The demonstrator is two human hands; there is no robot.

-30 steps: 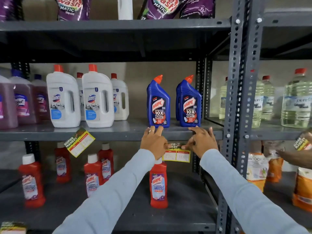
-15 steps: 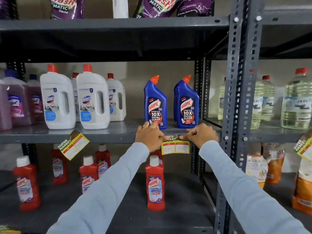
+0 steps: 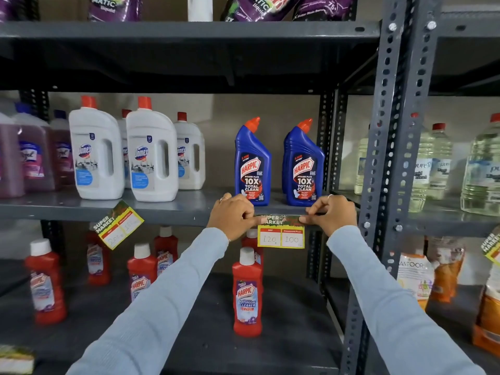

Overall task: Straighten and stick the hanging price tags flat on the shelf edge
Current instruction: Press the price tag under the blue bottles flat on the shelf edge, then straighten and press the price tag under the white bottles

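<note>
A yellow-edged price tag (image 3: 280, 234) reading 120 and 100 sits level against the grey shelf edge (image 3: 176, 212), below two blue Harpic bottles (image 3: 252, 163). My left hand (image 3: 233, 217) pinches the tag's top left corner and my right hand (image 3: 331, 214) pinches its top right corner, both pressed to the shelf edge. A second price tag (image 3: 117, 224) hangs crooked from the same edge further left, under the white Domex bottles (image 3: 151, 151). A third tag (image 3: 491, 246) hangs tilted at the far right edge of view.
Red Harpic bottles (image 3: 247, 290) stand on the lower shelf just under the held tag. A perforated grey upright (image 3: 384, 163) rises right of my right hand. Clear oil bottles (image 3: 481, 171) fill the neighbouring bay. Orange packets (image 3: 443, 277) sit below them.
The tag has gone from hanging low between my hands to sitting level up against the shelf edge. My fingers have curled from flat on the shelf to pinching its top corners.
</note>
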